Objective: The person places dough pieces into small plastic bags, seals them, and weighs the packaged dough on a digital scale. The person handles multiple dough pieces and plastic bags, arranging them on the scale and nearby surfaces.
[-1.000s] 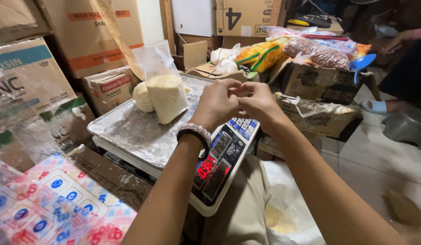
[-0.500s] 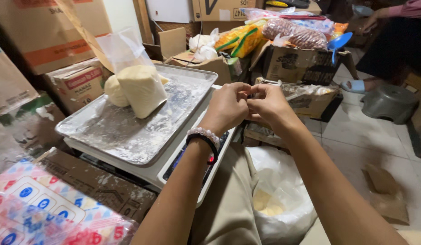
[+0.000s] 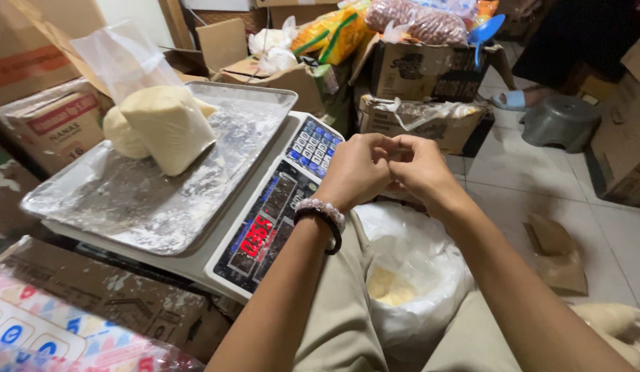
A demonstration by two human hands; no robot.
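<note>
Our left hand [image 3: 358, 169] and right hand [image 3: 420, 167] stay pressed together, fingertips pinching something too small to tell, now drawn back off the scale's near edge over the white sack [image 3: 420, 275], the filled bag [image 3: 170, 127] unmoved on its tray [image 3: 148, 200].

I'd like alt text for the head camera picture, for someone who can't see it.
Two bare hands, left hand and right hand, meet fingertip to fingertip above a digital scale. On its floury metal tray stand two clear bags of pale powder; an open white sack sits between the person's knees.
</note>
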